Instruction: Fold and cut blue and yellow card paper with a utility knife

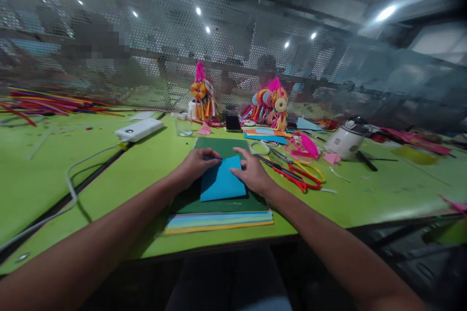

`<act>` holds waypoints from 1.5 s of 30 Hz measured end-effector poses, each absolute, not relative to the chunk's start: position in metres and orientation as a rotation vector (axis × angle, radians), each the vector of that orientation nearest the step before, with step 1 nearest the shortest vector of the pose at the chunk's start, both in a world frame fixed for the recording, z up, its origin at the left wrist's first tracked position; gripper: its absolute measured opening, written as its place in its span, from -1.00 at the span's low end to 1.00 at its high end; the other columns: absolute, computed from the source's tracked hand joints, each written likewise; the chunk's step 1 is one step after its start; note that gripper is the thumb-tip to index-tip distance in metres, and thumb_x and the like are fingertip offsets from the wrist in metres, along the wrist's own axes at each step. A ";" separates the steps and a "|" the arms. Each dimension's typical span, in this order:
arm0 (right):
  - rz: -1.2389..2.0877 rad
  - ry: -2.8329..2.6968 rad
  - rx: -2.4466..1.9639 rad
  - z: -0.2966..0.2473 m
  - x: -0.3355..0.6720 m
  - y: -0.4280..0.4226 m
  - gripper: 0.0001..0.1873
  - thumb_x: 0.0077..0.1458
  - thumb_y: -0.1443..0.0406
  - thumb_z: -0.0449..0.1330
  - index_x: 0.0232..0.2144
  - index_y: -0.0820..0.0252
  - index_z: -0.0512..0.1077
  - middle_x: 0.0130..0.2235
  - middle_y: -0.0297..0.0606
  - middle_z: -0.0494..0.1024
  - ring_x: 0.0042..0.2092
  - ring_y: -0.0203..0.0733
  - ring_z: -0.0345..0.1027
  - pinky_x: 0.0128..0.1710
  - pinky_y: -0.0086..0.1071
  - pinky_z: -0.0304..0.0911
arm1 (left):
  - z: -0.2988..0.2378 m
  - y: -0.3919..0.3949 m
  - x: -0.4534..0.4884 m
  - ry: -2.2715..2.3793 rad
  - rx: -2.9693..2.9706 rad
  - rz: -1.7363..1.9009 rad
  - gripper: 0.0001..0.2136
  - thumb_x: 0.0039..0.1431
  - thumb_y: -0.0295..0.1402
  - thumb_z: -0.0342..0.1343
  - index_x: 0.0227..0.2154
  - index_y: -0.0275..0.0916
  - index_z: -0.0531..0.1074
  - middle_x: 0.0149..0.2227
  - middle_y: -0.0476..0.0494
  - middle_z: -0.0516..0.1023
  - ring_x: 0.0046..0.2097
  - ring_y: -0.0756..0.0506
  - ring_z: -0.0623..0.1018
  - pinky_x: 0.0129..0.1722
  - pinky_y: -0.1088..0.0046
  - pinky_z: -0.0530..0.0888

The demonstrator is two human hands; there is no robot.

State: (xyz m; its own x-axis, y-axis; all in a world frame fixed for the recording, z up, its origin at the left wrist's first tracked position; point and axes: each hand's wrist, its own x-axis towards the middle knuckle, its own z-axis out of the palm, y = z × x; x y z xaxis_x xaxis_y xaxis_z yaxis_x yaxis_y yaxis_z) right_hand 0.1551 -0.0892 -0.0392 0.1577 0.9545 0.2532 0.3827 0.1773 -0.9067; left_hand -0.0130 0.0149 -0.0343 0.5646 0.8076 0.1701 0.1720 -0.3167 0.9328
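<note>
A small blue sheet of paper [223,182], seemingly folded, is between my two hands above a dark green sheet [219,144]. My left hand [197,164] grips its upper left edge, thumb and fingers close together. On the right edge, my right hand [253,171] holds the paper with the thumb on its face and the index finger reaching toward the top corner. Its other fingers are partly hidden. Under the green sheet lies a stack of coloured sheets [219,223], with blue, pale and yellow edges showing at the front.
Red-handled scissors [302,180] and yellow-handled scissors [315,171] lie right of the stack. Behind are a phone [233,123], a clear cup [183,124] and tasselled ornaments [268,102]. A white power bank [140,129] with a cable sits left; a white kettle-like container [346,140] stands right.
</note>
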 end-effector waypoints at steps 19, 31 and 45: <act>0.427 -1.595 -1.539 -0.042 0.147 -0.091 -0.33 -0.07 0.40 0.22 0.15 0.21 0.29 -0.49 -0.45 0.19 -0.44 -0.27 0.08 -0.37 -0.38 0.11 | -0.019 0.030 0.001 0.781 2.747 0.351 -0.77 -0.08 -0.47 0.01 -0.47 -0.22 0.59 -0.41 -0.21 0.62 -0.39 -0.15 0.49 -0.37 0.42 0.30; 0.086 -1.311 -1.413 -0.007 0.226 -0.110 -0.65 0.13 0.09 0.15 -0.21 0.25 0.50 -0.32 -0.19 0.56 -0.31 -0.16 0.42 -0.22 -0.27 0.32 | -0.003 0.023 -0.030 0.446 1.910 0.678 -0.79 -0.04 -0.16 0.24 -0.47 -0.21 0.56 -0.42 -0.04 0.52 -0.33 -0.07 0.43 -0.27 0.45 0.39; -0.209 -1.996 -2.329 -0.025 0.287 -0.148 -0.64 0.26 0.22 0.03 -0.35 0.29 0.56 -0.29 -0.05 0.54 -0.21 -0.10 0.37 -0.25 -0.35 0.13 | 0.013 0.016 -0.033 0.354 1.972 0.704 -0.82 -0.05 -0.19 0.26 -0.47 -0.18 0.59 -0.34 -0.11 0.56 -0.24 -0.13 0.48 -0.13 0.33 0.43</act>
State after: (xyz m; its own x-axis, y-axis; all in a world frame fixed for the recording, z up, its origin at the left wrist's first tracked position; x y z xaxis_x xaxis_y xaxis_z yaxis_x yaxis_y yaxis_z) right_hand 0.2867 -0.1480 -0.0247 0.1486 0.9780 0.1464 0.9871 -0.1556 0.0370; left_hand -0.0332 0.0165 0.0127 0.7898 0.5183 0.3279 -0.0460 -0.4831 0.8743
